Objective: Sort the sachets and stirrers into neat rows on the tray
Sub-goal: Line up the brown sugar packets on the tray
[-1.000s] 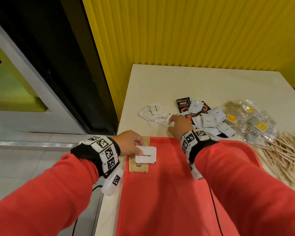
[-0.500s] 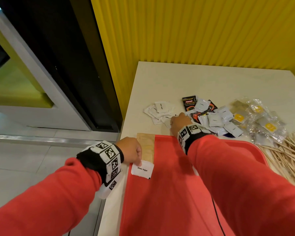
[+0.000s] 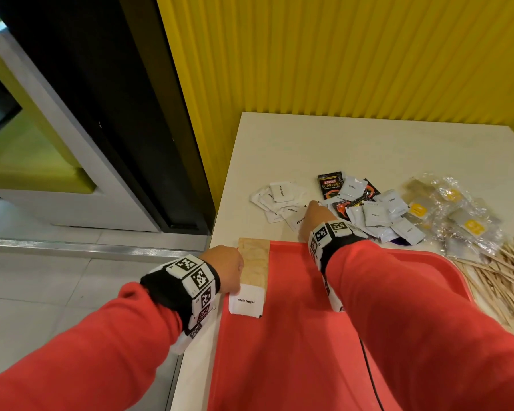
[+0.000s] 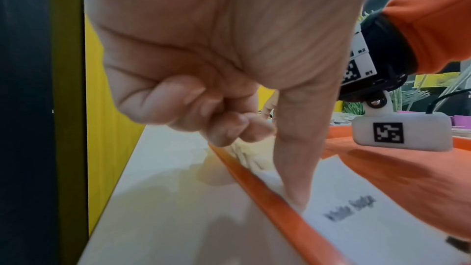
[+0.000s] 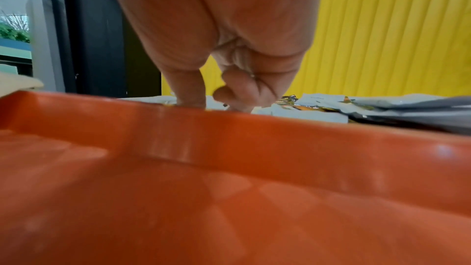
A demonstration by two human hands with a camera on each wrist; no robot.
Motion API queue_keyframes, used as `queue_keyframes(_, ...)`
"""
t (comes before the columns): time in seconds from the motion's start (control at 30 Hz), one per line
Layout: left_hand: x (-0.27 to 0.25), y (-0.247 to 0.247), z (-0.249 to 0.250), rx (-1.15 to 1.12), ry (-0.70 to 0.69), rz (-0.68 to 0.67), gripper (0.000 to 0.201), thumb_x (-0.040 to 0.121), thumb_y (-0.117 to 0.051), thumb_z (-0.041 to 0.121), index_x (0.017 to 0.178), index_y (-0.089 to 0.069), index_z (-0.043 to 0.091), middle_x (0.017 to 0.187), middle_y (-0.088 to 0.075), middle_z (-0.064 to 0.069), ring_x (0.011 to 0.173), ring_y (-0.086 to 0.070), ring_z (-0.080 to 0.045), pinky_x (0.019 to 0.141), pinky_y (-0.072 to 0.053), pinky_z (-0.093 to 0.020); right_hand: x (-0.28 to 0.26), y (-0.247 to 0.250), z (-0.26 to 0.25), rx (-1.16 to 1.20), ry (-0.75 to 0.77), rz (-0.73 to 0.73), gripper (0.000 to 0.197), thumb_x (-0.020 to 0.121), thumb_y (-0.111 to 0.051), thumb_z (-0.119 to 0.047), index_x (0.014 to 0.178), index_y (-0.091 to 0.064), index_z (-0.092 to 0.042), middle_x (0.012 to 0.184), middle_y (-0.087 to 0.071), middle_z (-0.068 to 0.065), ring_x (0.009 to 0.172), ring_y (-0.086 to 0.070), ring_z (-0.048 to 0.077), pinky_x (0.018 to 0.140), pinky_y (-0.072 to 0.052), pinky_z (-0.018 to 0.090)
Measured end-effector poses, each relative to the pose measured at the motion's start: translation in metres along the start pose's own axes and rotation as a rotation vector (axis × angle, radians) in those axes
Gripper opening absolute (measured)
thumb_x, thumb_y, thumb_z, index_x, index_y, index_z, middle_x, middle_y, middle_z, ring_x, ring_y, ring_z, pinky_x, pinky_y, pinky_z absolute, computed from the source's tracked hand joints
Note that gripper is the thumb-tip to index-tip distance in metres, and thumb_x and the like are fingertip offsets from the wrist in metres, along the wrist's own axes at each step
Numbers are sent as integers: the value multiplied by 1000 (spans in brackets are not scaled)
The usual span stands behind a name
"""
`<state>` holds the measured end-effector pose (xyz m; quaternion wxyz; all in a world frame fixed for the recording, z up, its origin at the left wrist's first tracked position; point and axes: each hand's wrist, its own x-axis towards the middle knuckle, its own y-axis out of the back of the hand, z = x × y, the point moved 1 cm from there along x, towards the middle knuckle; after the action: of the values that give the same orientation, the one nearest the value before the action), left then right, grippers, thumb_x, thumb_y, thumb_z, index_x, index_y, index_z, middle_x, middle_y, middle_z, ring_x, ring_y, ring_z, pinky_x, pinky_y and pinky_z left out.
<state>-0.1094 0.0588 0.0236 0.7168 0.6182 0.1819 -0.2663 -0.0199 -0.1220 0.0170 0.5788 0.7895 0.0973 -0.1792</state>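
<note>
A red tray [image 3: 294,366] lies at the table's near edge. At its far left corner lies a brown sachet [image 3: 254,262], with a white "White Sugar" sachet [image 3: 246,301] flat just below it. My left hand [image 3: 224,266] sits at the tray's left rim [image 4: 267,194]. One straight finger [image 4: 298,168] presses that white sachet [image 4: 356,219] and the other fingers are curled, holding nothing. My right hand [image 3: 316,216] reaches past the tray's far rim [image 5: 229,128] into the loose white sugar sachets [image 3: 279,194]. Its fingertips [image 5: 191,96] touch one; a grip is not visible.
Beyond the tray lie white coffee sachets [image 3: 374,215], a black Kopiko sachet [image 3: 328,185] and clear packets [image 3: 457,215]. Wooden stirrers [image 3: 505,271] are heaped at the tray's right side. A yellow ribbed wall [image 3: 339,54] backs the table. The table's left edge drops to the floor.
My left hand has drawn the white sugar sachet off the brown one, toward me along the tray's left edge, and laid it flat. My right hand stays in the sachet pile.
</note>
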Motion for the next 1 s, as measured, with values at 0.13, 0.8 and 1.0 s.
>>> queue_keyframes(0.13, 4, 13, 7, 47, -2, -32, 10, 77, -65, 16, 74, -56, 14, 77, -53, -1, 73, -52, -15, 55, -37, -20, -1, 8, 2, 96, -12, -58, 38, 90, -55, -11, 125, -50, 1, 131, -50, 19, 121, -49, 33, 92, -42, 36)
queue_keyframes(0.8, 122, 88, 41, -268, 308, 203, 55, 82, -62, 31, 129, -39, 17, 131, -40, -11, 116, -49, -31, 99, -41, -42, 22, 15, 7, 143, 16, -172, 40, 82, -64, -16, 118, -57, -2, 122, -57, 18, 114, -54, 33, 81, -43, 33)
queue_keyframes(1.0, 134, 87, 36, -217, 358, 226, 64, 80, -66, 37, 132, -38, 11, 132, -46, -11, 120, -48, -29, 99, -39, -36, 43, 39, -11, 180, 84, -155, 25, 88, -57, -13, 112, -56, -5, 103, -59, 11, 114, -54, 28, 92, -43, 31)
